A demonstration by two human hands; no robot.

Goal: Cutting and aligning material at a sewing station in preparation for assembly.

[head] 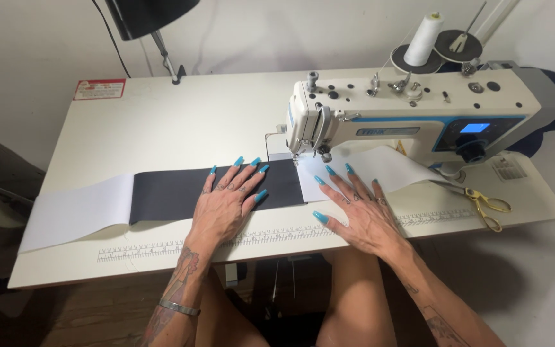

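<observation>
The needle area under the head of the sewing machine (412,109) is hard to make out: the presser foot sits in shadow just beyond the fabric edge, and you cannot tell whether it is down. The near edge of the white table (162,122) hides your knees in part, and the far-left black lamp shade (152,14) is cut off by the top of the frame. The dark bundle behind the machine at far right is mostly hidden. Your left hand (226,202) lies flat and spread, palm down, on the dark grey fabric strip (168,191), fingers pointing far and slightly right, gripping nothing. Your right hand (358,209) is likewise open and flat, pressed on the white fabric piece (387,166) where it meets the grey strip's right end, fingertips just near of the machine head. The strip runs left to right across the table; a second white fabric section (78,209) joins its left end and overhangs the table's left edge. Gold-handled scissors (483,202) lie right of your right hand, near the table's right edge. A white thread cone (424,38) stands behind the machine. A printed ruler (181,247) runs along the table's near edge.
</observation>
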